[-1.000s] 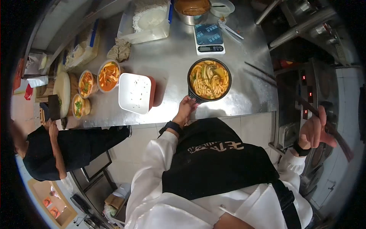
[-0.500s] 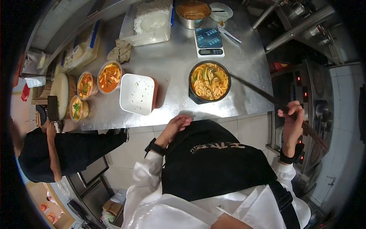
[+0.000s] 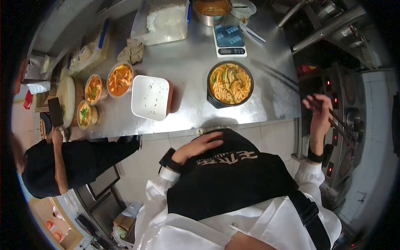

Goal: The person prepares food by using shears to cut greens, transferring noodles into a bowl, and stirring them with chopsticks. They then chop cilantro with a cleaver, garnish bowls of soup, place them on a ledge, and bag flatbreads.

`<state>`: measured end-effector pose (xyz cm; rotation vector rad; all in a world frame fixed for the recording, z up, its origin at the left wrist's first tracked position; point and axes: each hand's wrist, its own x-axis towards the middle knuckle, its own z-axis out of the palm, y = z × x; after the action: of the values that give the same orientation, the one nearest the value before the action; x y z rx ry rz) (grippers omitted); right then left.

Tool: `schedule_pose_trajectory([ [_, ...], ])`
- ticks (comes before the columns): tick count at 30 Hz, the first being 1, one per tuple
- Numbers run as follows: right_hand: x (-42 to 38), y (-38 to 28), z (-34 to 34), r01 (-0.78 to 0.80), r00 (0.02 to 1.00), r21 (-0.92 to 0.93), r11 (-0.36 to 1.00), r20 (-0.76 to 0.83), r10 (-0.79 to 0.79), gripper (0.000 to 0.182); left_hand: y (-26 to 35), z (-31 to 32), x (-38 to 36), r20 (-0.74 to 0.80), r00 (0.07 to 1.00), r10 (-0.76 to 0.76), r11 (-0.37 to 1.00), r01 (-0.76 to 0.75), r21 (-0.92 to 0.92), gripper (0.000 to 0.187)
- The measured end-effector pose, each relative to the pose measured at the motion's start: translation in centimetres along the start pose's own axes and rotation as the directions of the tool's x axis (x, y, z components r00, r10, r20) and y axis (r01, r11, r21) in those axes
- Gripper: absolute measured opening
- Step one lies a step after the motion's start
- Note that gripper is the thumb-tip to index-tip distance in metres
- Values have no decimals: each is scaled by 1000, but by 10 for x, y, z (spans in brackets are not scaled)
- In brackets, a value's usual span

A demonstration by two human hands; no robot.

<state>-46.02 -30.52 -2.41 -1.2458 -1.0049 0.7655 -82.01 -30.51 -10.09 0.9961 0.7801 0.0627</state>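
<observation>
My right hand [image 3: 320,121] is closed round a pair of long dark chopsticks [image 3: 283,78], held past the table's right edge. Their tips reach back over the tabletop, blurred and clear of the bowl. A black bowl of noodles [image 3: 230,84] in orange broth sits near the front of the steel table [image 3: 187,100]. My left hand [image 3: 200,148] rests against my black apron [image 3: 233,183], fingers stretched out and nothing in them. Left of the noodles stands a white-lined container [image 3: 151,96] with green bits inside.
A kitchen scale [image 3: 230,41] lies behind the bowl, below a metal pot [image 3: 210,11]. Several tubs of red food [image 3: 120,81] stand at left. A co-worker [image 3: 58,166] holds a cleaver [image 3: 55,111] by a round board [image 3: 66,98]. Cookers [image 3: 333,100] line the right.
The chopsticks' tips have moved away from the bowl's rim, to the right. My left hand has drawn back from near the table edge onto the apron. The view has shifted slightly.
</observation>
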Motion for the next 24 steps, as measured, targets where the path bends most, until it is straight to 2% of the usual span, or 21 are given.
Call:
schedule_pose_trajectory([
  [2,14,32,3,49,997,-170,984,62,-39,23,-7,-6,13,147,979,140,926,-182,331,45],
  [3,21,53,4,207,967,-315,926,208,-145,16,-5,1,17,88,930,357,910,-367,190,36],
  [4,31,87,-3,379,911,-484,789,343,-228,15,-2,3,18,74,930,360,909,-367,195,36],
  [5,36,107,3,542,833,-570,617,461,-306,17,1,5,19,11,939,344,936,-343,75,36],
  [6,39,145,2,591,801,-579,562,506,-320,22,3,6,20,-50,946,320,945,-322,-49,35],
  [7,39,154,7,316,886,-584,748,463,-13,24,-2,1,22,-133,947,291,935,-311,-171,45],
  [8,36,162,11,-12,848,-573,819,428,312,27,-6,-2,19,-197,926,321,887,-367,-281,43],
  [9,37,170,15,-16,837,-566,824,443,321,27,0,-5,9,-220,937,273,883,-334,-330,40],
  [10,41,178,17,331,796,-650,684,581,167,31,6,-8,-2,-239,944,226,875,-305,-375,38],
  [11,45,185,18,634,689,-632,445,724,47,35,8,-9,-12,-255,942,220,874,-306,-376,38],
  [13,54,200,17,657,672,-615,436,740,32,39,13,-13,-26,-274,956,108,824,-240,-513,38],
  [14,60,205,14,670,669,-616,415,743,25,42,9,-16,-30,-278,953,119,827,-250,-503,38],
  [15,63,204,13,617,694,-634,466,718,58,45,0,-16,-32,-323,944,74,928,-184,-325,39],
  [16,67,202,12,619,697,-636,461,715,52,45,-8,-13,-31,-374,927,38,985,-97,-141,40],
  [17,71,201,12,575,704,-618,537,708,61,44,-11,-12,-28,-392,918,59,996,-77,-32,38],
  [18,73,200,10,524,710,-594,611,701,74,43,-19,-13,-23,-389,919,63,996,-80,-29,38],
  [20,75,204,9,519,725,-575,632,688,32,42,-38,-20,-13,-551,834,26,991,-95,-98,36],
  [22,75,198,17,517,734,-550,656,679,-10,41,-34,-25,-6,-560,829,13,990,-90,-111,33],
  [24,77,189,30,348,881,-718,603,471,52,36,-26,-28,5,-514,856,-62,911,-161,-379,32],
])
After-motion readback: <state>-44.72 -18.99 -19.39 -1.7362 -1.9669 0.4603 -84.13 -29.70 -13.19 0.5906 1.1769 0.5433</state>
